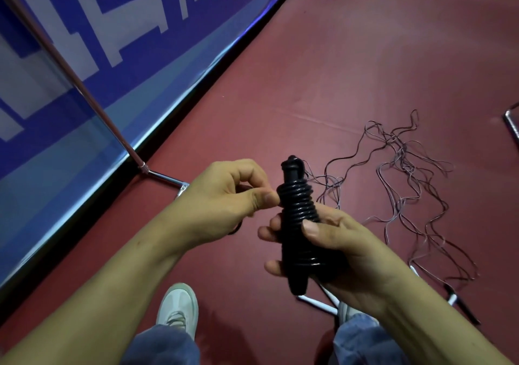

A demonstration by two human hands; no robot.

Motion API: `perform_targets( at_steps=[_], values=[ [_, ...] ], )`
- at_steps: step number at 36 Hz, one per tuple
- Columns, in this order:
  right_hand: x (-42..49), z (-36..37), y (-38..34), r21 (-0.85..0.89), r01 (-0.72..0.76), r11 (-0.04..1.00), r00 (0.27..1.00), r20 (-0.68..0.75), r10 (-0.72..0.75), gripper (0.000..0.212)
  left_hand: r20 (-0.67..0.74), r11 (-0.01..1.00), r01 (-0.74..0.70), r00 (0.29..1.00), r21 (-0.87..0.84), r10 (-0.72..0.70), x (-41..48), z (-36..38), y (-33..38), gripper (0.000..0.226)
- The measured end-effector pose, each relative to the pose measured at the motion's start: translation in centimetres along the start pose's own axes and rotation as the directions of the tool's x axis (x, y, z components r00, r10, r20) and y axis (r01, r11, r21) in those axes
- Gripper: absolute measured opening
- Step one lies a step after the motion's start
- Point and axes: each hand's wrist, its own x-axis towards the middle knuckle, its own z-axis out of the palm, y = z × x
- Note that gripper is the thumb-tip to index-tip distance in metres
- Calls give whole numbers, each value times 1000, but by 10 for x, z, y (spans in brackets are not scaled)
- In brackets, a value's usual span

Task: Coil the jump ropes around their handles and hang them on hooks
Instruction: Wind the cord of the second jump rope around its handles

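A black jump rope [300,218] is wound in tight coils around its black handles, standing upright between my hands. My right hand [345,249] grips the lower part of the bundle, thumb across the front and fingertips showing on its left side. My left hand [233,196] pinches the rope at the upper left of the coil with thumb and forefinger. A tangle of thin loose ropes [407,184] lies on the red floor to the right, with white and black handles [455,300] near my right wrist.
A blue and white banner [84,69] runs along the floor's left edge. A metal stand pole [92,103] slants down to a foot on the floor. My shoes [178,308] are below the hands. A metal frame corner [512,124] shows at the right edge.
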Motion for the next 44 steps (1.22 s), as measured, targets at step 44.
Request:
perform_targets(
  at_steps=[44],
  values=[
    [8, 1, 9, -396, 203, 896, 915, -250, -318, 39, 123, 898, 207, 977, -388, -172, -4, 32, 13, 33]
  ],
)
